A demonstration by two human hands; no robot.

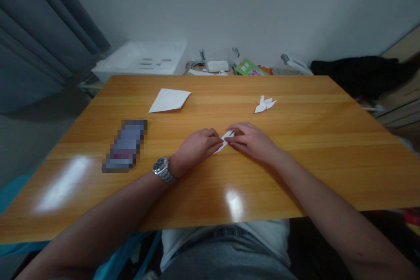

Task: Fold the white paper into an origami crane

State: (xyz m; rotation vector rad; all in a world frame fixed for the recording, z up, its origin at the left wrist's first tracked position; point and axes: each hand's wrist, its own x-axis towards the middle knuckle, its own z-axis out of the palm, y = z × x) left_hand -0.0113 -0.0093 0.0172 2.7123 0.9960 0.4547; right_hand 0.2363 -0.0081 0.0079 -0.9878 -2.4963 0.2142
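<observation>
A small folded piece of white paper lies on the wooden table between my two hands. My left hand, with a metal watch on its wrist, pinches the paper's left edge. From the other side my right hand holds it, fingers closed on its right part. My fingers hide some of the folds. Beyond my right hand stands a white paper crane. A stack of white paper sheets rests at the back left of the table.
A phone-like object, pixelated over, lies left of my left hand. Behind the table's far edge are a white plastic tray, a green booklet and a dark cloth. A grey curtain hangs at left.
</observation>
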